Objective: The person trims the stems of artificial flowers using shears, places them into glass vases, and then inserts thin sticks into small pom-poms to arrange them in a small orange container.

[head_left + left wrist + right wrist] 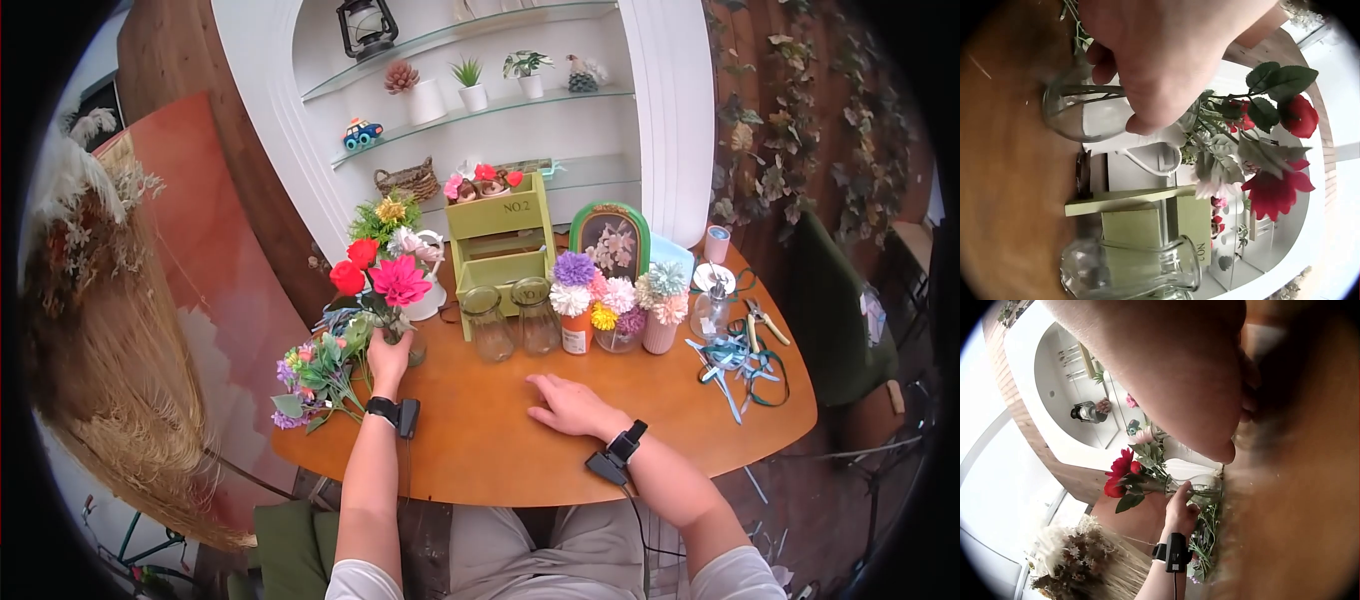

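Observation:
At the table's left, my left hand grips a clear glass vase, fingers and thumb around its upper part. Stems run down inside the glass. Out of its mouth rise a bright pink flower, red roses and green leaves. The vase's base stands on the table, tilted little if at all. My right hand lies palm down on the tabletop with relaxed fingers, holding nothing. Two empty glass vases stand just beyond it. Loose purple flowers and leaves lie beside my left wrist.
A green wooden stand rises at the back of the wooden table. Pompom flowers in containers and a green-framed picture stand right of it. Tangled ribbons and pliers lie at the right.

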A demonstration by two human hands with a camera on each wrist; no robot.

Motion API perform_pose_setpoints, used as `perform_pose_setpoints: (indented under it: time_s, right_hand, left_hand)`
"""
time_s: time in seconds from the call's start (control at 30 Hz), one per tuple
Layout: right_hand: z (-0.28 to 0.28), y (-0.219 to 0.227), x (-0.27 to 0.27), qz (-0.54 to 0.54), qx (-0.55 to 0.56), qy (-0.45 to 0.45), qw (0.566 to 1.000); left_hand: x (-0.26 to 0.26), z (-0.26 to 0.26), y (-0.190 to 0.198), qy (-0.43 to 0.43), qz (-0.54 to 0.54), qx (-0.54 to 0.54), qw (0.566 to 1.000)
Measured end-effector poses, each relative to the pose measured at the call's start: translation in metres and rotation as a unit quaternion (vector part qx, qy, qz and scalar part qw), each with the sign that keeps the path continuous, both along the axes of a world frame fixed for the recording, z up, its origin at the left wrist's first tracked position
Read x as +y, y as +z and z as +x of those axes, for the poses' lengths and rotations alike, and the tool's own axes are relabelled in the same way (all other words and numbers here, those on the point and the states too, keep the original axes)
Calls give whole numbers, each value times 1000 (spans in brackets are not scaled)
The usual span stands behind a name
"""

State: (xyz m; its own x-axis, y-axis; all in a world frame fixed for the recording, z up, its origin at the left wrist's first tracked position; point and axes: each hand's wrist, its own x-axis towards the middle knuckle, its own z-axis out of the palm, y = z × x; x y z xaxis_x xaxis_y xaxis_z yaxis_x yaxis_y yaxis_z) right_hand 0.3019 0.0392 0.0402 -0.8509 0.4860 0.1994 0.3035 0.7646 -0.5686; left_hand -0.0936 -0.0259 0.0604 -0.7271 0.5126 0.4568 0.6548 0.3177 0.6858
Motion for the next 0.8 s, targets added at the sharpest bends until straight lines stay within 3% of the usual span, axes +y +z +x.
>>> perform_pose_setpoints:
  time_s: [0.3,0.37,0.5,0.73,0.8]
  right_hand:
    - [0,-2,-3,15,11,-1,1000]
    - [1,-1,-4,10,9,1,1000]
    - [1,2,-5,5,1,11,1000]
    - [-12,11,-14,-58,147,11,987]
    - [-18,23,-18,-33,205,43,977]
  left_hand:
    - [-69,57,-3,-102,-2,8,995]
    - [-82,56,-21,-140,2,-46,989]
    - [-110,112,0,-148,-45,-68,986]
    - [-122,167,4,-211,27,-51,976]
    - [-124,173,1,-222,40,-40,973]
